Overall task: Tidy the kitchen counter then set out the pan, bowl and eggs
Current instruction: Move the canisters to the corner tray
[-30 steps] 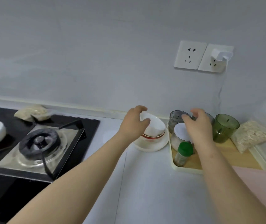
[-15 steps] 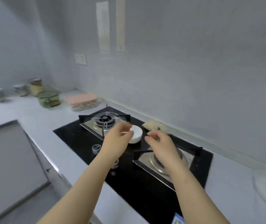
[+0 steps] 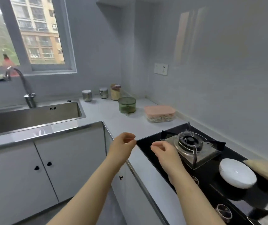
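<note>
My left hand (image 3: pixel 123 144) hovers in the air over the counter edge, fingers loosely curled, holding nothing. My right hand (image 3: pixel 164 151) hovers beside it above the front left corner of the black gas stove (image 3: pixel 211 174), also loosely curled and empty. A white bowl (image 3: pixel 237 175) sits on the stove between the burners, to the right of my right hand. A bag of pale grains (image 3: pixel 266 169) lies just behind the bowl. No pan or eggs are in view.
A left burner (image 3: pixel 191 142) stands behind my right hand. On the counter further back are a pink-lidded container (image 3: pixel 160 113), a green glass container (image 3: pixel 127 105), a jar (image 3: pixel 115 94) and two steel canisters (image 3: pixel 87 95). The sink (image 3: pixel 32 117) with its tap lies at left.
The view has swung left from the corner with bowls and cups, across the stove, to the sink side. Both hands left the bowl and jar and now hang empty in the air.
</note>
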